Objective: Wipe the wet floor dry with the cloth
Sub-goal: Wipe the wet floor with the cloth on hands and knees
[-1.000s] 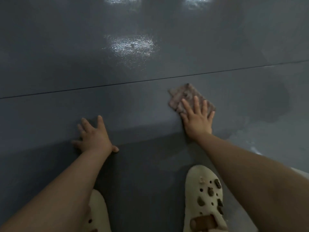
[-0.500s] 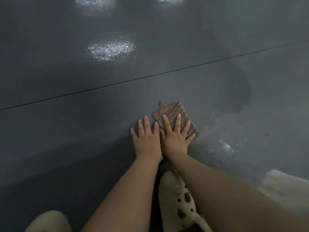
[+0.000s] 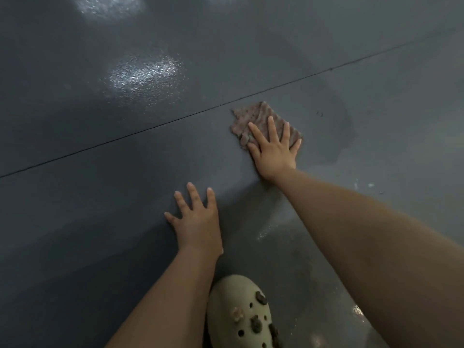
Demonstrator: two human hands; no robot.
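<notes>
A brownish patterned cloth point(image 3: 253, 118) lies flat on the dark grey floor point(image 3: 100, 197), just below a thin seam line. My right hand point(image 3: 273, 146) presses on its near half with fingers spread straight. My left hand point(image 3: 198, 219) rests flat on the bare floor, nearer to me and to the left, apart from the cloth. A darker wet patch point(image 3: 344, 131) spreads to the right of the cloth, and small wet glints point(image 3: 263, 232) show near my right forearm.
A cream clog with dark charms point(image 3: 241, 315) stands at the bottom middle, between my forearms. A seam line point(image 3: 125, 135) crosses the floor diagonally. Bright reflections point(image 3: 145, 76) shine on the floor beyond it.
My right hand has pushed the cloth away from me and to the right, up near the seam. My left hand has parted from the right and now lies nearer to me.
</notes>
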